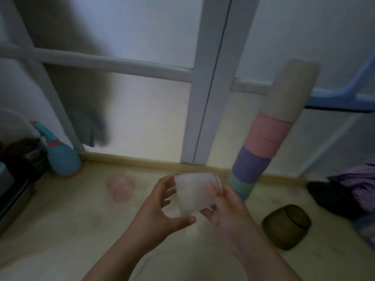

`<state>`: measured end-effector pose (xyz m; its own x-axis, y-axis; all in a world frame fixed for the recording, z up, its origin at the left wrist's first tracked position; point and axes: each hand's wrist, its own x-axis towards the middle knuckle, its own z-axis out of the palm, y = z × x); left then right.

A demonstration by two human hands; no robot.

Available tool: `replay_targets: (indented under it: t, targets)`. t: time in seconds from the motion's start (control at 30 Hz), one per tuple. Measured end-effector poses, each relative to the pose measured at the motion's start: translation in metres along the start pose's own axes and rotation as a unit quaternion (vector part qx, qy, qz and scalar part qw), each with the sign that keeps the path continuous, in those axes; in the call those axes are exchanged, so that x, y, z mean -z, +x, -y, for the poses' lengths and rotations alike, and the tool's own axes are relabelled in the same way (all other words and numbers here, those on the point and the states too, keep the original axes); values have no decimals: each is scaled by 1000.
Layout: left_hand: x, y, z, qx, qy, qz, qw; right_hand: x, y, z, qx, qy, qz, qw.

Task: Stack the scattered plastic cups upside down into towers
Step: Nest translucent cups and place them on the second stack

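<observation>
A: From the head camera, what are the hands doing?

B: Both grip one translucent white plastic cup, held above the floor and tipped on its side, rim toward the right. The left hand has fingers curled round the closed end and the thumb underneath. The right hand clasps the rim end.

A: Where is the tower?

B: Just beyond the right hand, near the far edge of the floor by the frosted glass door. This tall stack of upside-down plastic cups runs green and blue at the base, then purple, pink, and beige on top, and it looks tilted to the right.

A: Any loose cups?

B: A pale pink translucent cup lies on its side left of the hands. A dark olive translucent cup lies on its side to the right, near a purple striped cloth. A teal spray bottle stands at the floor's far left corner.
</observation>
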<state>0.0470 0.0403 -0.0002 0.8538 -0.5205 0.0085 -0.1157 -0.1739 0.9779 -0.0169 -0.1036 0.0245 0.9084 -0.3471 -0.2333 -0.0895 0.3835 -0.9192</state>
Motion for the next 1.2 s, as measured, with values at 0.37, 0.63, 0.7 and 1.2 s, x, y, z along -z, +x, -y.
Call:
replay_targets:
  t: [0.37, 0.63, 0.7, 1.2]
  targets:
    - [-104, 21, -41, -50, 53, 65, 995, 126, -75, 120, 209, -354, -184, 893]
    - [-129, 18, -40, -32, 76, 70, 994, 149, -67, 79, 131, -415, -149, 888]
    - [-130, 17, -40, -23, 78, 65, 995, 152, -63, 72, 107, -426, -145, 886]
    - [-118, 18, -29, -5, 73, 29, 997, 135, -63, 82, 213, -468, -160, 843]
